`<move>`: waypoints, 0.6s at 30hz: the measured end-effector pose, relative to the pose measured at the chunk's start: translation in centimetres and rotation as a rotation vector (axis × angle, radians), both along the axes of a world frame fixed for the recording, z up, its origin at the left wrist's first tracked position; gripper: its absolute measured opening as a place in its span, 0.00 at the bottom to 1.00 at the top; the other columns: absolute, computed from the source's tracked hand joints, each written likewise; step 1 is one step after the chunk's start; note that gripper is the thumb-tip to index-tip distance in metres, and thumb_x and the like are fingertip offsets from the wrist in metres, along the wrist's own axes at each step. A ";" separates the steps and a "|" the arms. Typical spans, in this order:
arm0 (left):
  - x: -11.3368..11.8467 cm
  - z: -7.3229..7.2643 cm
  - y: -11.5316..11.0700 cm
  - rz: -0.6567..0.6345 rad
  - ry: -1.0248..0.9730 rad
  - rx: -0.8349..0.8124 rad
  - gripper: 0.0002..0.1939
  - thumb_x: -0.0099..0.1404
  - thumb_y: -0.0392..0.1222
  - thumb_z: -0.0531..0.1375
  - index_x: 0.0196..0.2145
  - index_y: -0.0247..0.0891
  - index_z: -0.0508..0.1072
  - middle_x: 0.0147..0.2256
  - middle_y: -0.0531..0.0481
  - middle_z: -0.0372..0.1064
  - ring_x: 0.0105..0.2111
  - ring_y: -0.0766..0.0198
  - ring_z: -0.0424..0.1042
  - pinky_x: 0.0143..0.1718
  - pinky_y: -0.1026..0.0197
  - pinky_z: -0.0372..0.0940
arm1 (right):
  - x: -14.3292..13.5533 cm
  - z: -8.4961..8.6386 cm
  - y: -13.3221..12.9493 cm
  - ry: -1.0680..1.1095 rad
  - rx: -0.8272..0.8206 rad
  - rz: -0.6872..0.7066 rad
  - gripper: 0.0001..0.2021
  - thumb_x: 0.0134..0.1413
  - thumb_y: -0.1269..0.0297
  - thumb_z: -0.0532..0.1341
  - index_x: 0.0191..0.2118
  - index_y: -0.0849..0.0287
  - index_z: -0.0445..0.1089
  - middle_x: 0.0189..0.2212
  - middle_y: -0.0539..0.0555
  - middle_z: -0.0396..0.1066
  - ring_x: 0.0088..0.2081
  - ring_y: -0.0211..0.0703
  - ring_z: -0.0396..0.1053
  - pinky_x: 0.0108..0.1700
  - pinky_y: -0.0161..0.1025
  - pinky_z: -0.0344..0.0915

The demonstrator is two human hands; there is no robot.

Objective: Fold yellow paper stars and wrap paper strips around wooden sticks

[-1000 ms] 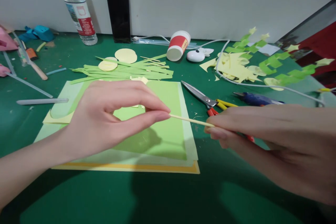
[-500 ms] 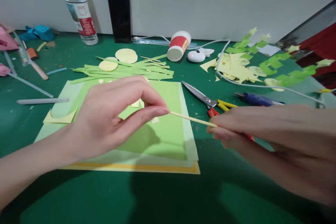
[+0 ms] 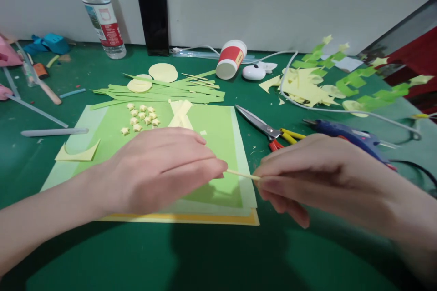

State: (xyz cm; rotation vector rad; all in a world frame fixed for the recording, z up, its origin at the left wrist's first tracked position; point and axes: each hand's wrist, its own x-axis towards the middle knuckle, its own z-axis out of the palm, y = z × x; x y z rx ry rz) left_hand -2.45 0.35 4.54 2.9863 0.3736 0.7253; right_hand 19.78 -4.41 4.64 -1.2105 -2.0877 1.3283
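A thin pale-yellow paper strip [image 3: 243, 174], seen nearly edge-on, stretches between my two hands. My left hand [image 3: 167, 168] pinches its left end above the green paper sheets [image 3: 211, 191]; the fingertips partly hide that end. At the other end my right hand [image 3: 317, 182] grips the strip between thumb and fingers, just past the sheets' right edge. Beyond my left hand, several small folded paper stars [image 3: 143, 116] lie on the sheets. Beside them is a little pile of pale-yellow strips [image 3: 180, 114].
Scissors [image 3: 259, 125] and a blue glue gun [image 3: 351, 134] lie near my right hand. Behind are green paper strips [image 3: 164, 93], a tipped paper cup [image 3: 231, 59], a white earbud case [image 3: 253, 72], a bottle [image 3: 105, 22] and a phone [image 3: 152, 16]. Yellow scraps [image 3: 307, 86] lie at right.
My right hand has moved left and turned, bringing it closer to my left hand. Less of the strip shows between them. My left hand has lowered, uncovering the stars and the strip pile.
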 end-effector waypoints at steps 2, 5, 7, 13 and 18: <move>-0.1 0.2 -0.1 0.008 0.020 -0.010 0.18 0.68 0.33 0.42 0.33 0.36 0.71 0.30 0.53 0.75 0.31 0.68 0.72 0.32 0.67 0.64 | -0.1 -0.1 0.1 0.003 -0.017 -0.004 0.16 0.56 0.63 0.51 0.19 0.59 0.61 0.12 0.46 0.61 0.13 0.28 0.61 0.15 0.24 0.57; -0.3 0.3 -0.1 0.004 0.062 -0.008 0.15 0.67 0.32 0.45 0.35 0.35 0.71 0.30 0.53 0.75 0.30 0.68 0.72 0.30 0.67 0.63 | -0.1 0.0 0.1 -0.057 0.139 0.011 0.16 0.56 0.65 0.51 0.18 0.59 0.59 0.12 0.44 0.60 0.13 0.26 0.58 0.15 0.23 0.54; -0.5 0.1 0.0 0.018 0.076 -0.016 0.13 0.66 0.33 0.46 0.37 0.35 0.70 0.30 0.52 0.74 0.30 0.67 0.72 0.29 0.66 0.62 | -0.2 0.1 0.0 -0.116 0.295 0.024 0.16 0.57 0.66 0.51 0.18 0.60 0.58 0.12 0.44 0.59 0.15 0.25 0.55 0.16 0.24 0.52; -0.8 -0.9 -0.2 0.088 0.077 -0.082 0.06 0.65 0.38 0.51 0.36 0.39 0.68 0.28 0.55 0.72 0.25 0.69 0.70 0.24 0.66 0.58 | -0.1 0.1 -0.5 -0.215 0.591 0.024 0.14 0.57 0.69 0.50 0.20 0.59 0.57 0.13 0.45 0.58 0.16 0.28 0.51 0.17 0.29 0.47; -0.6 -0.8 0.0 0.099 0.013 -0.134 0.07 0.65 0.37 0.50 0.33 0.39 0.68 0.23 0.57 0.71 0.21 0.72 0.68 0.21 0.69 0.56 | 0.1 0.5 -0.5 -0.255 0.625 0.015 0.14 0.57 0.70 0.50 0.20 0.58 0.57 0.13 0.45 0.57 0.15 0.28 0.51 0.17 0.30 0.48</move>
